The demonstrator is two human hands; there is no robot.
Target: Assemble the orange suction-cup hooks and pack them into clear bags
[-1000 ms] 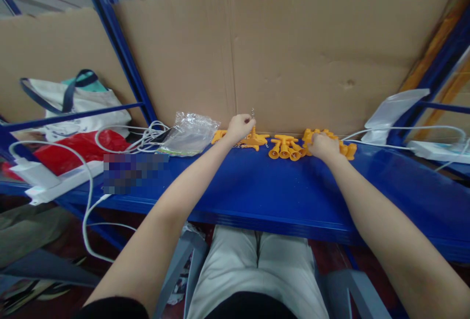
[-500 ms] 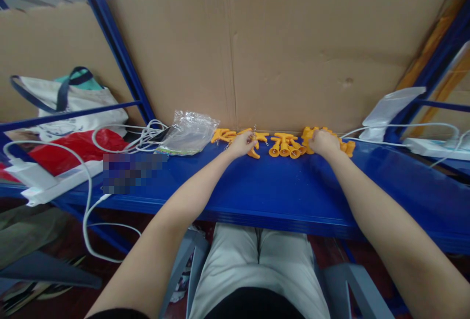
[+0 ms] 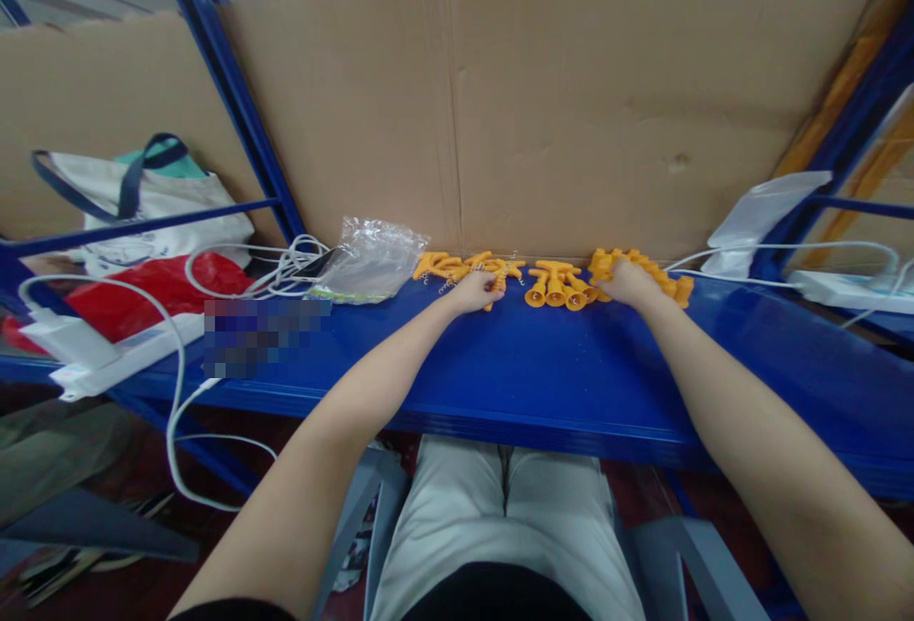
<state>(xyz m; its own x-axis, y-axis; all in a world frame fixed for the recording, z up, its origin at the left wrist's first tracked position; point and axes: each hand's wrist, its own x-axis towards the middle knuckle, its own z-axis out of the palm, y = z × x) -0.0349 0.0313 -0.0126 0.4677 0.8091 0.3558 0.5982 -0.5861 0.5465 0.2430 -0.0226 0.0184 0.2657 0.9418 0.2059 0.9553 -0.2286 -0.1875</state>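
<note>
My left hand (image 3: 480, 291) is closed around a yellow corkscrew handle (image 3: 498, 285), part of which sticks out past the fingers. Behind that hand lies a row of yellow T-shaped handles (image 3: 437, 265) with silver spiral screws. To its right, several yellow corkscrews (image 3: 554, 284) with bell-shaped ends lie side by side, their open ends towards me. My right hand (image 3: 628, 282) is at a heap of yellow plastic pieces (image 3: 661, 280), with fingers curled on one at the heap's left side. The fingertips there are partly hidden.
A clear plastic bag (image 3: 375, 259) lies left of the handles. Further left are white cables (image 3: 286, 264), a power strip (image 3: 129, 354), a red bag (image 3: 164, 288) and a cloth bag (image 3: 157, 202). Cardboard (image 3: 543, 97) stands along the back of the blue shelf (image 3: 543, 383).
My left hand has moved slightly right and nearer to me, and the handle in it has turned. My right hand stays at the heap, its fingers shifted slightly.
</note>
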